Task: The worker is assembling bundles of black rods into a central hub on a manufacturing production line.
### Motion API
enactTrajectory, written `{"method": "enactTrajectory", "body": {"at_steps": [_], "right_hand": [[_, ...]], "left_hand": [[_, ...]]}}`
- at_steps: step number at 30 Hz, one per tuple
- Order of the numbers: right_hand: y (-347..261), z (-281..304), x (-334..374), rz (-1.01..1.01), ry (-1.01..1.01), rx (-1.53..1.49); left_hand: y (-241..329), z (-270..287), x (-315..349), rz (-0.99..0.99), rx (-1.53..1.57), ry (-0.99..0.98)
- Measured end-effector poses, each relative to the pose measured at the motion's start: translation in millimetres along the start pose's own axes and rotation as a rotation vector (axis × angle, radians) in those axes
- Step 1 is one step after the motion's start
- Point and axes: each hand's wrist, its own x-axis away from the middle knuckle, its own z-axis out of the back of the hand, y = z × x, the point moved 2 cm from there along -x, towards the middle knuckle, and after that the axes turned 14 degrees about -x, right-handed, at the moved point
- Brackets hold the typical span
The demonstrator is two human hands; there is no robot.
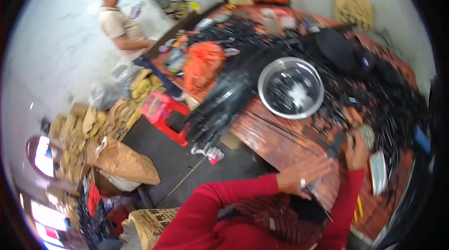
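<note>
One dark, flat piece (335,144) seems mid-handling; our left hand (304,173) is outstretched, our right hand (357,151) unclear in grip; next likely needs steadiness

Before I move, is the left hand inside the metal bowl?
No, the left hand is apart from the metal bowl, nearer the person's body.

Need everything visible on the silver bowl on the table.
The bowl is round, shiny and silver, metal by its look, with a rolled-looking rim and sloping walls. It sits upright, open at the top, on the reddish table, beyond both hands; neither touches it. Inside lie small black pieces and a bright white patch, whether glare or material I can't tell. Long black strips lie just left; contact is unclear.
</note>
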Motion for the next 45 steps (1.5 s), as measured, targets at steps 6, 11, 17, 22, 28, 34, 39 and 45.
{"method": "enactTrajectory", "body": {"at_steps": [6,11,17,22,28,34,39,45], "right_hand": [[-28.3,-8.6,-21.9,-0.144,-0.114,-0.071],[-12.7,-2.6,-14.7,-0.165,-0.007,-0.043],[-15.0,0.4,-6.4,-0.195,0.0,-0.075],[-23.9,-3.8,-10.1,-0.199,0.014,-0.081],[-23.9,-5.4,-8.7,-0.149,0.077,-0.008],[-28.1,-3.4,-10.0,-0.147,0.061,0.004],[-28.0,-1.3,-10.6,-0.171,0.061,0.03],[-23.0,-0.2,-10.5,-0.18,0.085,0.033]], "left_hand": [[-14.7,20.0,-2.9,0.003,-0.242,-0.117],[-6.8,9.9,-19.7,0.049,-0.138,-0.157],[3.3,15.3,-21.2,0.112,-0.08,-0.168],[0.6,16.8,-17.9,0.119,-0.096,-0.175],[-1.0,15.1,-19.8,0.121,-0.083,-0.17],[-1.5,16.8,-20.1,0.121,-0.084,-0.167],[-1.3,18.0,-20.4,0.118,-0.075,-0.17],[-1.9,16.6,-20.9,0.106,-0.084,-0.177]]}}
